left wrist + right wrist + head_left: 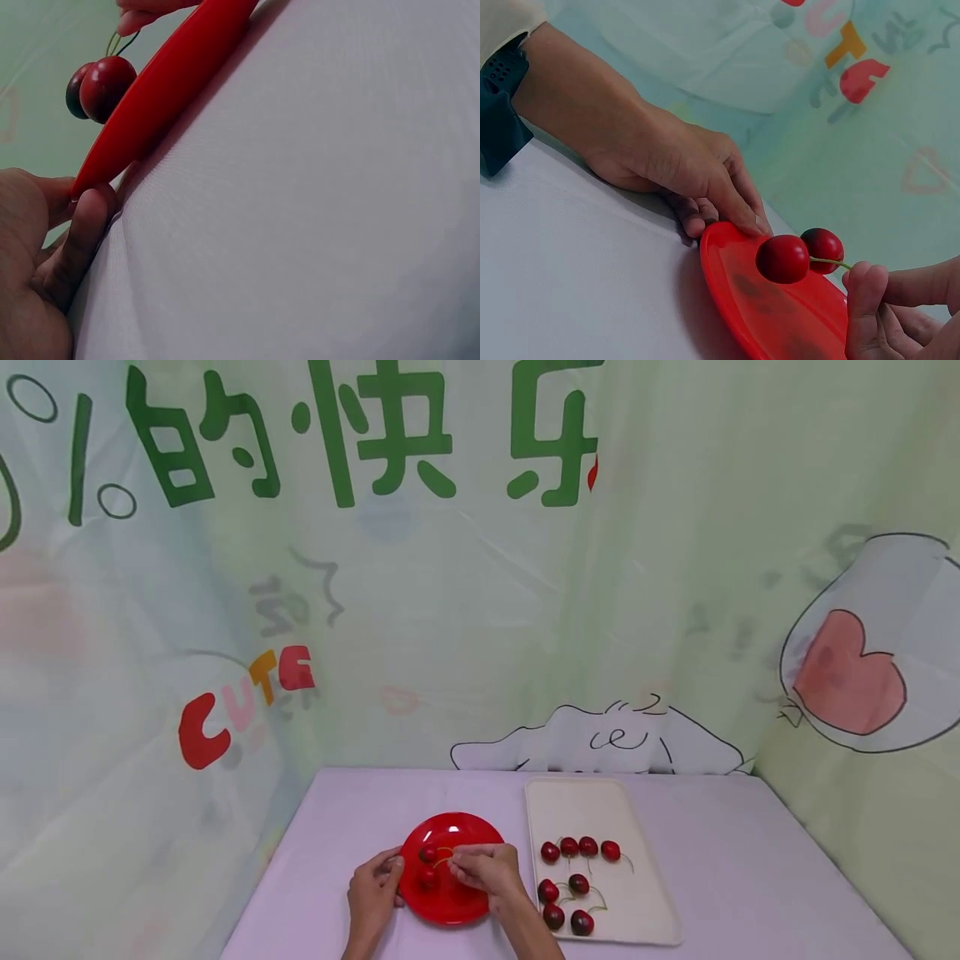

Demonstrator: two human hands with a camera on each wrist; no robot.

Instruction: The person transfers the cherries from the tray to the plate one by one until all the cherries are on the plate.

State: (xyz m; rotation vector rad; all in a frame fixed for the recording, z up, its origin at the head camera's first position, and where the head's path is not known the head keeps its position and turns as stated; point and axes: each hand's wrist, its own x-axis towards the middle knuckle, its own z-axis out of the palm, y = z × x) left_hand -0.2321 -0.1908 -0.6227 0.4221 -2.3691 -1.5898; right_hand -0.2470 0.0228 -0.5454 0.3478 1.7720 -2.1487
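A round red plate (453, 910) lies on the table, and my left hand (372, 893) grips its left rim between thumb and fingers. Over the plate, my right hand (491, 870) pinches the thin green stems of two dark red cherries (428, 878). Seen from the right wrist, the cherries (783, 259) hang just above the plate (731, 289), with dark patches below them on its surface. The left wrist view shows the same pair of cherries (109, 88) beyond the rim of the plate (161, 97), stems running up to the right fingertips.
To the right of the plate stands a cream rectangular tray (637, 893). Several cherries with stems (579, 884) lie on it, in a row and a cluster below. A pale cloth (300, 868) covers the table, and printed curtains (480, 610) rise behind and at both sides.
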